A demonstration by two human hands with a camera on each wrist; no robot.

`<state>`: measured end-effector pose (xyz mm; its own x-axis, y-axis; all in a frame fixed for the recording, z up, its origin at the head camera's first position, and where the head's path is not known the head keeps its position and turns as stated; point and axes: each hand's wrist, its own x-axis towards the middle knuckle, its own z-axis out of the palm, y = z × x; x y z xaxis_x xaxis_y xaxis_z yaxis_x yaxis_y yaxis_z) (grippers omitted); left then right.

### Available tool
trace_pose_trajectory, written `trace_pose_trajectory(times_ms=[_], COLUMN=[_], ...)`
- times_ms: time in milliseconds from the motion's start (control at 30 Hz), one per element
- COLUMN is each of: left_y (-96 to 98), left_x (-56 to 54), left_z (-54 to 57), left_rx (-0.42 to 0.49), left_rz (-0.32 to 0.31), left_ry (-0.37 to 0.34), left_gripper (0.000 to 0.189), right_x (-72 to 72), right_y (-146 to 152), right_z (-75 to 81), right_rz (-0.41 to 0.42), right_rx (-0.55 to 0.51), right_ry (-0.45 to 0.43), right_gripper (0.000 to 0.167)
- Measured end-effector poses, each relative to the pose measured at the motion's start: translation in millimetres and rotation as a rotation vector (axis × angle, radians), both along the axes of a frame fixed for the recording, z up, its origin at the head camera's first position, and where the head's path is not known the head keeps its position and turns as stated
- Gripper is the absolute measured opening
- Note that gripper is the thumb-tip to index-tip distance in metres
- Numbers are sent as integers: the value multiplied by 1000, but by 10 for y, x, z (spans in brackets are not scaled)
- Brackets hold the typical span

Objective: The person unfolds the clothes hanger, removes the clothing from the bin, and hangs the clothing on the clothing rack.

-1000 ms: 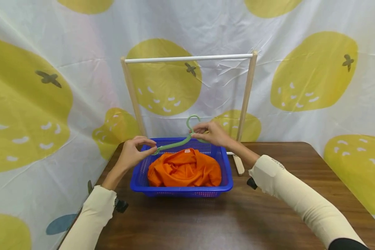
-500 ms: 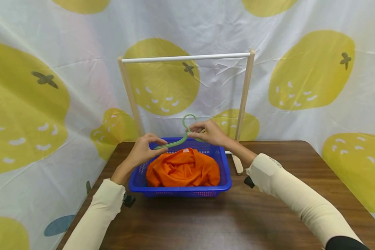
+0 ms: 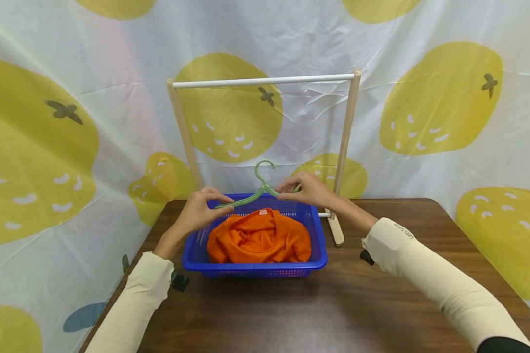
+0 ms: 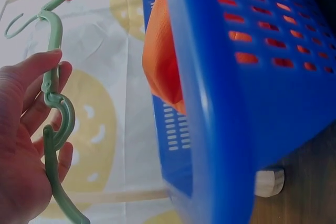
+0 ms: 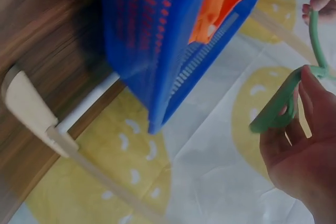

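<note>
A green plastic clothes hanger (image 3: 249,199) is held above the basket, its hook pointing up. My left hand (image 3: 198,211) pinches its left arm between thumb and fingers; the left wrist view shows the hanger's curved end (image 4: 67,124) lying along the palm. On the other side, my right hand (image 3: 309,190) pinches the right arm just beyond the neck, and the right wrist view shows that arm's end (image 5: 275,108) jutting past the fingers. Below both hands an orange garment (image 3: 260,238) lies bunched in a blue perforated basket (image 3: 253,267), a pale label at its collar.
Behind the basket stands a rack with a white rail (image 3: 265,81) and wooden posts (image 3: 347,132); one wooden foot (image 3: 335,230) shows at right. Everything stands on a brown wooden table (image 3: 380,294). A white curtain with yellow fruit prints (image 3: 441,98) hangs behind.
My left hand has moved right along the hanger's arm, away from its tip. My right hand has slid from the neck outward to the right arm. The hook has shifted slightly left.
</note>
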<state>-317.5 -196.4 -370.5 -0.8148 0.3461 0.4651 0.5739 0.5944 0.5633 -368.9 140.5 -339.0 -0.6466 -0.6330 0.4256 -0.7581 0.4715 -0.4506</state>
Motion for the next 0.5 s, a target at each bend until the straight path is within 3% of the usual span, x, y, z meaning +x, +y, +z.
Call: trace_pose_trajectory(times_ms=[167,500], left_y=[-6,230], left_x=[-6,-103], left_z=[20,65], left_rx=[-3,35], left_rz=[-4,-49], left_ry=[-3,56], left_gripper=[18,25], right_x=[-24,-9], right_y=[96,76], right_z=[-50,-85], right_rz=[0,-31], right_rx=[27,30], right_ry=[64,67], right_gripper=[11,11])
